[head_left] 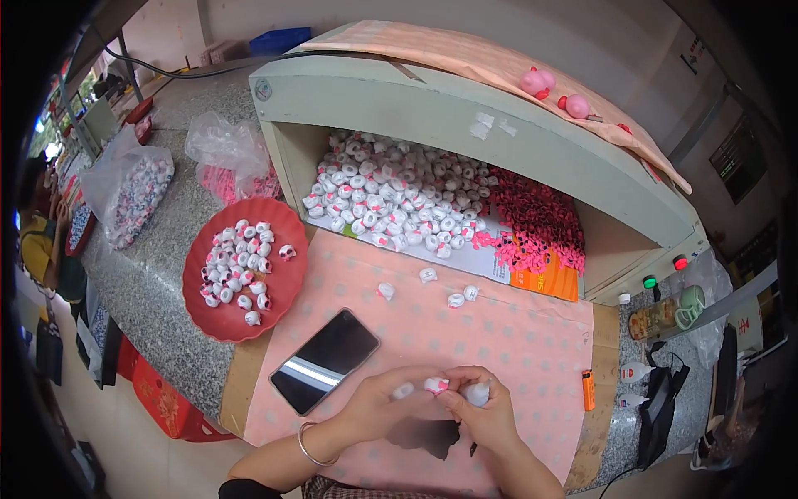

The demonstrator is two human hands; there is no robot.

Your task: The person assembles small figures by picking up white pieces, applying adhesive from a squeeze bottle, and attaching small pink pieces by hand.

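**Small white-and-pink plastic bead pinched between both hands**

Small white-and-pink plastic bead sits just above the pink dotted cloth, near the table's front edge. It is too small to tell its long axis or facing. The left hand pinches it narrowly; the right hand meets it while closing on a white piece. Beside them lies a black phone. Farther off stand a red round plate of beads and a pale green open-fronted box.

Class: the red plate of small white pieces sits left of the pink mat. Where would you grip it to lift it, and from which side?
Probably grip the red plate at its bare rim, both hands on opposite edges. It lies flat, the white pieces heaped centrally, so level lifting keeps them in.
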